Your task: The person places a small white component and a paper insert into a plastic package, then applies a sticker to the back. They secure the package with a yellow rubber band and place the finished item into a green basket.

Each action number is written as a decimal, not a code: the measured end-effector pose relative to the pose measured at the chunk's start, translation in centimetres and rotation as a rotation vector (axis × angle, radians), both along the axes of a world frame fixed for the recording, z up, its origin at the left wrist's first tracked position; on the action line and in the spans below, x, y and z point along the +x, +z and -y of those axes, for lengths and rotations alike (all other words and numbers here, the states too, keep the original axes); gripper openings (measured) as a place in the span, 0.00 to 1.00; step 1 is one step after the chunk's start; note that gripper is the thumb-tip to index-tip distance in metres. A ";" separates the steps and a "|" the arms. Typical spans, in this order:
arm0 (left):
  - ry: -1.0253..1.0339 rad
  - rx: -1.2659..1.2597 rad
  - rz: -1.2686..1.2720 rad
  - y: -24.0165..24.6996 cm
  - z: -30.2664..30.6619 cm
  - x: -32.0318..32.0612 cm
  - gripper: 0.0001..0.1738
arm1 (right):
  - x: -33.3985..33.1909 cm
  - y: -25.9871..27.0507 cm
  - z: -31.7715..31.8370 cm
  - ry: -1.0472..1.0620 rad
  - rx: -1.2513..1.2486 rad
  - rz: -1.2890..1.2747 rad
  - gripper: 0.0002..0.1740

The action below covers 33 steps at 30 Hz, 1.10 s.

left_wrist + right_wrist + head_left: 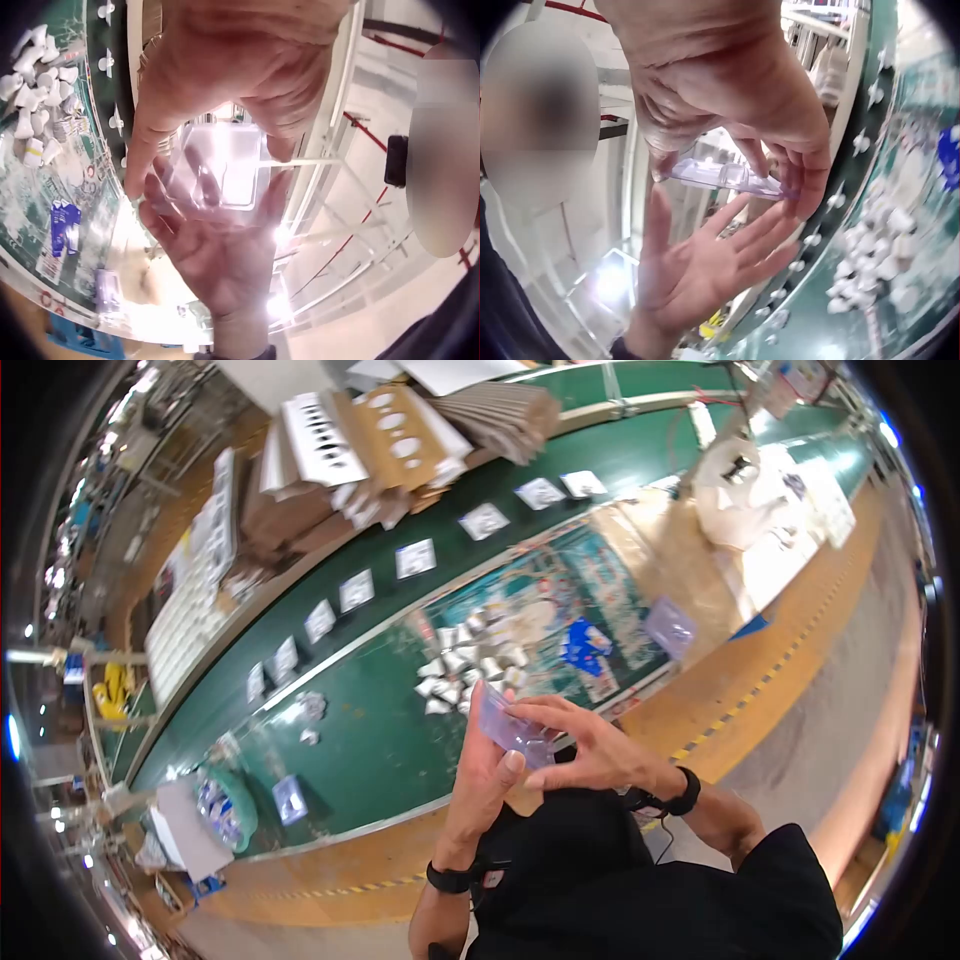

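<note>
Both hands are raised above the green table [370, 745] with a clear plastic tray [507, 726] between them, in the air and touching nothing on the table. The right hand [588, 746] grasps the tray. In the right wrist view its thumb takes one short end and its curled fingers take the other, so the tray's long axis runs across this hand from thumb to fingertips. In the head view that axis slants from upper left to lower right. The left hand [480, 768] is released, with straight fingers and the palm turned to the tray's broad face. Only its fingertips reach the tray's far end, and whether they touch it cannot be told. The right hand therefore carries the tray. A pile of small white parts [466, 662] lies on the table beyond the hands, well apart from the tray.
</note>
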<state>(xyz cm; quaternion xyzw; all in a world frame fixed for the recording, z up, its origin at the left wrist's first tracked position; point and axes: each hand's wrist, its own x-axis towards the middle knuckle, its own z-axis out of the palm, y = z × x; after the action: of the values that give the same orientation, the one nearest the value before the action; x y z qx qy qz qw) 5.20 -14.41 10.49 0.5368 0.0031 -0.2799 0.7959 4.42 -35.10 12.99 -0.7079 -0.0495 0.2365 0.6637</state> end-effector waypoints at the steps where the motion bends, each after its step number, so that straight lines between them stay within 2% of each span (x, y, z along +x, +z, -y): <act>1: 0.018 -0.051 0.025 0.3 -1.7 -0.2 0.67 | -0.4 0.1 -2.1 0.022 -0.042 0.112 0.48; 2: 0.025 -0.083 0.019 0.6 -3.8 -0.5 0.68 | -0.6 0.3 -3.9 0.039 -0.089 0.223 0.48; 5: 0.125 -0.163 -0.010 2.8 -9.5 -2.2 0.69 | -1.5 2.1 -9.1 0.150 -0.122 0.191 0.50; 9: 0.230 -0.273 0.106 2.0 -18.1 -5.3 0.70 | -3.0 4.6 -17.8 0.243 -0.200 0.312 0.51; 12: 0.263 -0.292 0.103 2.5 -25.8 -7.3 0.70 | -4.5 5.9 -25.6 0.290 -0.196 0.275 0.50; 15: 0.277 -0.203 0.177 4.1 -32.8 -9.2 0.71 | -4.9 7.1 -32.2 0.371 -0.132 0.200 0.48; 17: 0.295 -0.177 0.120 5.5 -36.3 -10.6 0.71 | -5.1 7.5 -35.3 0.418 -0.050 0.093 0.47; 18: 0.298 -0.167 0.097 5.9 -37.6 -11.0 0.71 | -5.4 7.6 -36.7 0.424 -0.067 0.133 0.47; 24: 0.370 -0.259 0.136 4.9 -41.7 -12.7 0.66 | -7.2 8.8 -41.0 0.489 -0.231 0.362 0.49; 27: 0.414 -0.707 -0.112 5.5 -42.4 -13.1 0.64 | -6.6 10.0 -41.4 0.564 -0.319 0.597 0.49; 29: 0.361 -0.714 -0.125 6.1 -42.3 -13.8 0.60 | -6.3 10.0 -41.1 0.555 -0.333 0.764 0.50; 31: 0.322 -0.665 -0.168 7.7 -41.6 -14.2 0.58 | -5.8 10.7 -41.3 0.599 -0.263 0.802 0.54; 33: 0.274 -0.681 -0.148 7.0 -41.1 -15.1 0.56 | -5.4 11.3 -41.6 0.644 -0.235 0.827 0.57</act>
<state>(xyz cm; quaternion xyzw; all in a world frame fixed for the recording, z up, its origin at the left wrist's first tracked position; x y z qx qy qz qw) -9.86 26.71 17.47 0.2144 0.0391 -0.1940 0.9565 -0.94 6.47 24.31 -0.7606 -0.4945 0.1337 0.3989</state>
